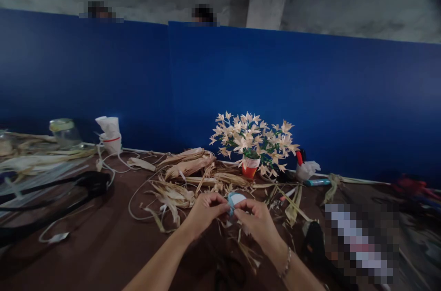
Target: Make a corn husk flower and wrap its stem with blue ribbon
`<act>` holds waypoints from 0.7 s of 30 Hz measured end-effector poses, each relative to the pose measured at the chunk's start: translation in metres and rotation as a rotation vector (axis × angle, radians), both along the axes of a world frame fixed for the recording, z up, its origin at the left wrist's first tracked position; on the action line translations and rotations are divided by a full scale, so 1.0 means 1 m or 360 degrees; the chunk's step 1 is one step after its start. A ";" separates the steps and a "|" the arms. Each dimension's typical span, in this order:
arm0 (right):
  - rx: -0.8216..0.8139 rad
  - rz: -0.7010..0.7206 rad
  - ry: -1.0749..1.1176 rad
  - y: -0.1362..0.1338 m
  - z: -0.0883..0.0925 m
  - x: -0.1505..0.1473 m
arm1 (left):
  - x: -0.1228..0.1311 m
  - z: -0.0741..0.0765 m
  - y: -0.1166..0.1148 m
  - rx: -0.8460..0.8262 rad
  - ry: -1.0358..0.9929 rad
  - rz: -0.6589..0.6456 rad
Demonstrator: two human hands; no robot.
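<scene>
My left hand and my right hand meet in front of me, just above the table. Between their pinched fingertips is a small light-blue and white roundish piece; its exact kind does not show. The thumb and forefinger of each hand close on its edges, left and right. Dry corn husks lie in a heap right behind the hands. Past them stands a red and white cup holding a bunch of cream star-shaped flowers with green stems. Husk scraps are strewn below my right hand.
Dark scissors lie dimly at the table's front. On the left are a glass jar, a white wrapped bundle with a cord, and a black strap-like object. A blue partition closes the back; two people's heads show above it.
</scene>
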State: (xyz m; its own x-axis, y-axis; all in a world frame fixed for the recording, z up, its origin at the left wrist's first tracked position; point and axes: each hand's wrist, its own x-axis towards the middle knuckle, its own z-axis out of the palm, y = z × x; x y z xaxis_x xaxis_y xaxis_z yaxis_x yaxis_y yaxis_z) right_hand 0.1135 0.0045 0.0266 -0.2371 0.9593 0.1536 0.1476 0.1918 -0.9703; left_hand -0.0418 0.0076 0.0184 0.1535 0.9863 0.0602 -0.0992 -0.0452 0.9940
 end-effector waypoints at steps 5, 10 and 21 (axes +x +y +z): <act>-0.0915 0.0480 0.0570 0.004 0.000 0.006 | -0.002 0.003 -0.004 0.0036 0.0025 -0.0088; -0.1011 0.0585 0.0486 0.007 -0.002 0.008 | -0.001 0.005 -0.009 0.0045 -0.0057 -0.0225; 0.1339 -0.0407 -0.1083 -0.011 -0.003 -0.001 | 0.008 -0.017 0.004 0.0139 0.0082 0.0051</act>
State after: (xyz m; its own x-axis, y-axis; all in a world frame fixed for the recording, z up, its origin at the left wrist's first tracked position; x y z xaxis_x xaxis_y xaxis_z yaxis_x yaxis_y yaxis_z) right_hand 0.1123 -0.0069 0.0237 -0.3297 0.6429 0.6914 0.7288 0.6388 -0.2465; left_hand -0.0340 0.0119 0.0015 0.1270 0.9822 0.1387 -0.0451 -0.1340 0.9900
